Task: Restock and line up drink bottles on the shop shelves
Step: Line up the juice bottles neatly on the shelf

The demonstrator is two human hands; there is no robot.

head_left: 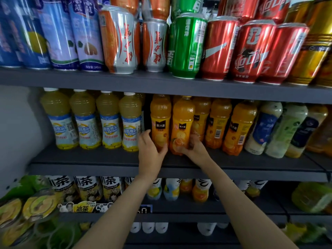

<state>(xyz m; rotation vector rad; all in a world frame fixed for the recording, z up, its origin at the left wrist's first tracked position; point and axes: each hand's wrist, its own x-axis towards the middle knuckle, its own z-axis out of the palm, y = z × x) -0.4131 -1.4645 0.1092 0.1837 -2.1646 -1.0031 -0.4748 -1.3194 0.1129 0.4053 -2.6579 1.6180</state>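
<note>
On the middle shelf [100, 159] stands a row of orange juice bottles. My left hand [151, 147] grips the base of the leftmost orange bottle [160, 119], fingers curled round its lower part. My right hand [195, 147] grips the base of the second orange bottle [182, 121], which stands right beside the first. Both bottles are upright near the shelf's front. Three more orange bottles [218, 123] stand to the right, set slightly further back.
Several pale yellow bottles [107, 119] with blue-white labels line the shelf to the left. White and green bottles [280, 130] stand at the right. Cans [186, 44] fill the shelf above. Iced-tea bottles [88, 187] and small juice bottles sit on the shelf below.
</note>
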